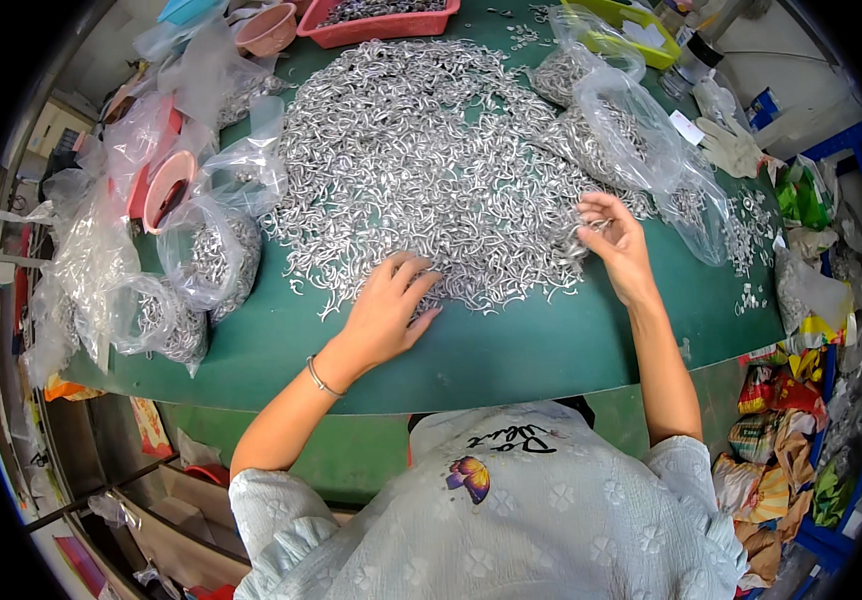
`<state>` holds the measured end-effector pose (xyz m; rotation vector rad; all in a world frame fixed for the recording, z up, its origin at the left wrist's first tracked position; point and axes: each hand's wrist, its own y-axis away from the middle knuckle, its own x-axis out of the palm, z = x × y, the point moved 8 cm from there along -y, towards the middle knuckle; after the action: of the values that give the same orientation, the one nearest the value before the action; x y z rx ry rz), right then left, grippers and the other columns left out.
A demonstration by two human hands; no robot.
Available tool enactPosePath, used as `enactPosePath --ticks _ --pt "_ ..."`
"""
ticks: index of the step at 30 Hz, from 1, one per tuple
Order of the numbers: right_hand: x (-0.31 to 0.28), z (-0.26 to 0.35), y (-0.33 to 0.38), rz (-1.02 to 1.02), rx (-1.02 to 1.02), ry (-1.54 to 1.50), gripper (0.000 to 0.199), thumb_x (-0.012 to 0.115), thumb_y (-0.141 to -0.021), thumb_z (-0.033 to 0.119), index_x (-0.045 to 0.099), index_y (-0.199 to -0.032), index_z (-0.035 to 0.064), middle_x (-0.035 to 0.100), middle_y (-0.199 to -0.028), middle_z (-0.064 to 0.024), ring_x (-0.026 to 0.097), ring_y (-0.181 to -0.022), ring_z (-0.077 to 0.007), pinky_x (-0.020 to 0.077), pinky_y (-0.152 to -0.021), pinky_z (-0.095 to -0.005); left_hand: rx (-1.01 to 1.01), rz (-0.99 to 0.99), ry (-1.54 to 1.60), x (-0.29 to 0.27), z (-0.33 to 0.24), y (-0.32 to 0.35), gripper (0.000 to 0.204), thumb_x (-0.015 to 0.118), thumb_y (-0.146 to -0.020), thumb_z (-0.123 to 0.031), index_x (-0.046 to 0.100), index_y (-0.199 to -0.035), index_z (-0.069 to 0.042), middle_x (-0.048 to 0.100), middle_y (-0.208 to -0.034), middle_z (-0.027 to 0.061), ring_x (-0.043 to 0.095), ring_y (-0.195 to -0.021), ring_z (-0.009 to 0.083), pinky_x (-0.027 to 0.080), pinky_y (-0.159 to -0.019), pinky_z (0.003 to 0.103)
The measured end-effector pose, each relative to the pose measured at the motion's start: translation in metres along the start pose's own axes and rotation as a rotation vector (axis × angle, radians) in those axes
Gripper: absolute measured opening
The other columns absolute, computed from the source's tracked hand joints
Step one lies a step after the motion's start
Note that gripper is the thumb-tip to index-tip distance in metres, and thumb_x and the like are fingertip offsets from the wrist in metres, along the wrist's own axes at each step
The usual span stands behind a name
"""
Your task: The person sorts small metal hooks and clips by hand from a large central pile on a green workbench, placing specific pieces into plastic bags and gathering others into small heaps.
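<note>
A broad heap of small curved silver metal pieces lies spread over the green table. At its near edge, my left hand rests palm down with fingers apart, the fingertips touching the pieces. My right hand is at the heap's right edge, its fingers loosely curved and the thumb apart from them. A small cluster of pieces lies right beside that thumb; I see nothing firmly gripped. Beyond the right hand is a clear plastic bag with more metal pieces in it.
Filled clear bags stand on the left, near a pink basin. A red tray of dark pieces and a yellow-green tray are at the back. Loose small parts lie at the right edge, near a pale glove.
</note>
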<state>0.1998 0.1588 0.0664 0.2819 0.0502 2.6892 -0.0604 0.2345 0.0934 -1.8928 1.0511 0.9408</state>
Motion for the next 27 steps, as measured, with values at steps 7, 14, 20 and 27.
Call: enactPosePath --ticks 7,14,20,27 --pt "-0.023 0.015 0.012 -0.083 -0.154 0.774 0.031 0.069 -0.077 0.018 0.061 -0.104 0.0048 0.058 -0.102 -0.0061 0.054 -0.094 -0.0174 0.0414 -0.082 -0.0303 -0.064 -0.09 -0.02 -0.004 -0.003 -0.002 0.047 0.07 -0.07 -0.015 0.051 -0.112 -0.005 0.044 -0.121 0.0149 0.039 -0.116 0.0361 0.033 -0.096 0.046" --pt "0.036 0.008 0.011 -0.04 -0.431 1.269 0.027 0.07 -0.074 0.021 0.061 -0.094 0.0046 0.057 -0.099 -0.0078 0.048 -0.104 -0.0242 0.0237 -0.098 -0.0475 0.019 -0.027 -0.105 0.033 -0.028 -0.063 0.057 0.07 -0.072 -0.018 0.046 -0.123 -0.009 0.043 -0.125 0.013 0.035 -0.121 0.0366 0.03 -0.1 0.048" --pt "-0.017 0.012 0.018 -0.072 -0.264 0.436 0.01 0.066 -0.077 0.005 0.058 -0.082 0.0028 0.064 -0.085 -0.004 0.059 -0.084 -0.0159 0.0434 -0.081 -0.0302 0.01 -0.028 -0.044 0.033 -0.014 -0.055 0.034 0.065 -0.07 -0.006 0.053 -0.102 -0.006 0.05 -0.107 0.0112 0.047 -0.104 0.0325 0.041 -0.088 0.041" --pt "-0.067 0.015 0.03 -0.265 -0.159 0.38 0.013 0.062 -0.08 -0.003 0.058 -0.091 0.0004 0.06 -0.081 -0.0019 0.056 -0.076 -0.0069 0.0448 -0.068 -0.0204 -0.084 -0.175 -0.049 0.01 -0.003 -0.037 0.023 0.056 -0.071 0.006 0.05 -0.093 -0.001 0.053 -0.093 0.0134 0.051 -0.093 0.0312 0.043 -0.079 0.037"
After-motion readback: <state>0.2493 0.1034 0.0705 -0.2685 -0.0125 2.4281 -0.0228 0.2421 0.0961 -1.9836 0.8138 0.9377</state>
